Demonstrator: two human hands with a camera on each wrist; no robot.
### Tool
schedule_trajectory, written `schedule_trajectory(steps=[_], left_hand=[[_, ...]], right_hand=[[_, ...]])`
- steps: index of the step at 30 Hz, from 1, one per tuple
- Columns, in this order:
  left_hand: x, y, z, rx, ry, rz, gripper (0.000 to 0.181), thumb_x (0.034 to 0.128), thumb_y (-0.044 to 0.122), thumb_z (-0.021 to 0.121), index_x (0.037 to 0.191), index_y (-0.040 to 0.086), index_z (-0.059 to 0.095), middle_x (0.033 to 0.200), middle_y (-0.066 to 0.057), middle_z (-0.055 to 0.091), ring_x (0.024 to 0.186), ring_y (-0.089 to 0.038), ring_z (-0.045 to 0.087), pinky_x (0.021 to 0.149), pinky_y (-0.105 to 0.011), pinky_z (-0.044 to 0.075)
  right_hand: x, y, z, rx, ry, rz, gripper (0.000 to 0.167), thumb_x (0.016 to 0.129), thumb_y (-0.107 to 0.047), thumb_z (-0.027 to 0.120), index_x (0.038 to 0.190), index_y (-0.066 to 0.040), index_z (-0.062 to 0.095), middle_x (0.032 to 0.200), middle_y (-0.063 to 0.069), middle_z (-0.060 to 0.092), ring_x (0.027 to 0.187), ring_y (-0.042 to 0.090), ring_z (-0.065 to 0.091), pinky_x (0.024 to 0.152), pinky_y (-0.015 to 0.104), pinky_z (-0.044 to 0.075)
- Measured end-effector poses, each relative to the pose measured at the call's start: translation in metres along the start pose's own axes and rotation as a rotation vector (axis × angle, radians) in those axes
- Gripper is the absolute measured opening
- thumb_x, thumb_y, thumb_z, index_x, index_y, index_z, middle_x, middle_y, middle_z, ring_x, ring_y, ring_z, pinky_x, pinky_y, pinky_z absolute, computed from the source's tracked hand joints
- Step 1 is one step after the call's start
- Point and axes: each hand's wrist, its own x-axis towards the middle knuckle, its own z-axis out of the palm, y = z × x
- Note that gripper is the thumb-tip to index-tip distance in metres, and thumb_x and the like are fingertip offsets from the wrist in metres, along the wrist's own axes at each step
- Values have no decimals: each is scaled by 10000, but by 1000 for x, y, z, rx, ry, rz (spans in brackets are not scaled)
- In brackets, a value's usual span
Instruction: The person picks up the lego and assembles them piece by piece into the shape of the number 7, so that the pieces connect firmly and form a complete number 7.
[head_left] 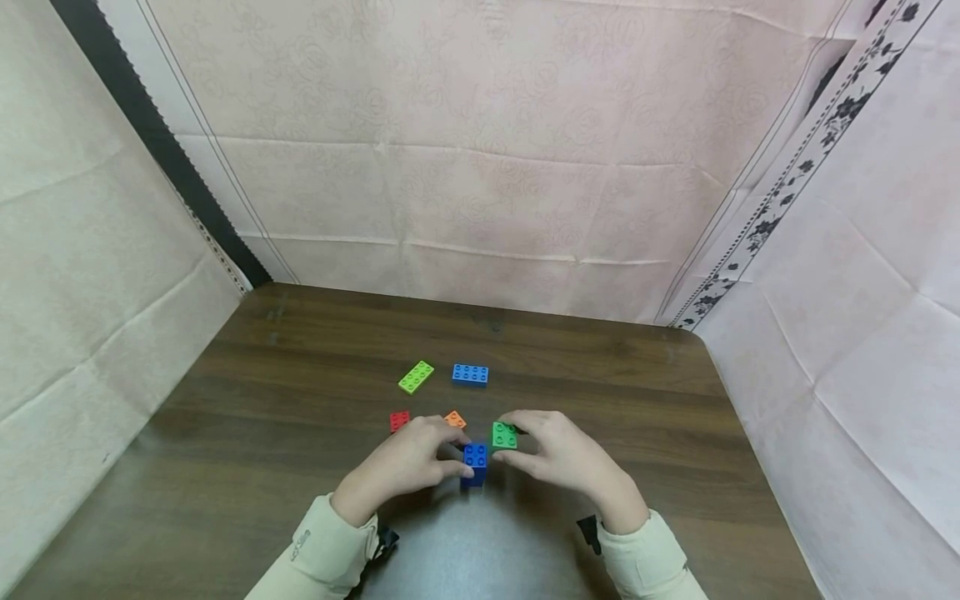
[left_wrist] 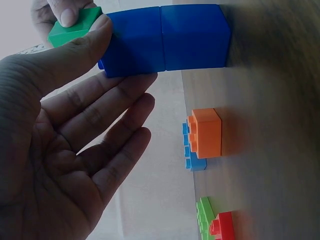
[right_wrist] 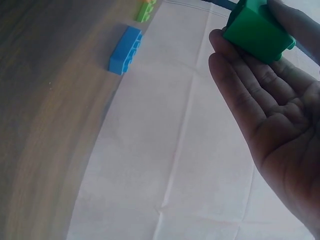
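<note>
Two dark blue bricks (head_left: 475,457) stand stacked on the table, their joint plain in the left wrist view, where the blue stack (left_wrist: 165,40) reaches down to the wood. My left hand (head_left: 408,457) pinches the upper blue brick between thumb and fingers. Just to the right, my right hand (head_left: 558,450) holds a green brick (head_left: 504,435) between thumb and fingers, raised off the table. In the right wrist view the green brick (right_wrist: 257,31) rests against the fingers, thumb on its other side. The green brick is close to the top of the blue stack; whether they touch I cannot tell.
Behind the left hand lie a red brick (head_left: 399,420) and an orange brick (head_left: 455,419), both partly hidden. Farther back are a lime green brick (head_left: 416,377) and a lighter blue brick (head_left: 470,374). Pale cloth walls (head_left: 450,208) surround the wooden table (head_left: 600,367) at the back and sides.
</note>
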Motion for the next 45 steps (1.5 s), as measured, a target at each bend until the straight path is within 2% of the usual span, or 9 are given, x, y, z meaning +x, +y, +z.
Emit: schedule_trajectory(steps=[7, 12, 25, 39, 45], left_hand=[[-1, 1, -1, -8, 6, 11, 294, 899, 396, 764, 1094, 176, 759, 1041, 101, 695, 933, -127, 612, 811, -324, 534], [-1, 1, -1, -13, 8, 22, 299, 902, 400, 759, 1093, 170, 759, 1033, 100, 699, 918, -133, 618, 792, -303, 532], [0, 0, 0, 3, 11, 32, 319, 900, 413, 759, 1109, 173, 756, 1045, 97, 699, 919, -118, 613, 793, -302, 532], [-1, 1, -1, 5, 16, 46, 292, 897, 404, 763, 1096, 190, 753, 1046, 112, 694, 919, -108, 620, 799, -304, 534], [-2, 1, -1, -18, 15, 55, 264, 895, 395, 766, 1082, 208, 754, 1040, 127, 694, 935, -113, 628, 807, -308, 534]], right_hand=[[2, -4, 1, 41, -21, -23, 346, 913, -269, 771, 1191, -86, 674, 1034, -87, 694, 951, 21, 643, 853, 308, 565], [3, -8, 2, 57, -35, -40, 338, 922, -275, 759, 1188, -87, 671, 1036, -102, 685, 973, 14, 644, 866, 249, 545], [4, -10, 10, 78, -44, -97, 314, 923, -256, 758, 1179, -97, 673, 1043, -87, 690, 951, 4, 639, 849, 214, 538], [8, -10, 17, 48, -43, -79, 334, 917, -270, 763, 1196, -108, 674, 1066, -83, 697, 965, 4, 640, 856, 215, 536], [10, -11, 21, 42, -49, -43, 352, 929, -296, 747, 1217, -108, 670, 1107, -56, 710, 1012, 23, 655, 870, 266, 551]])
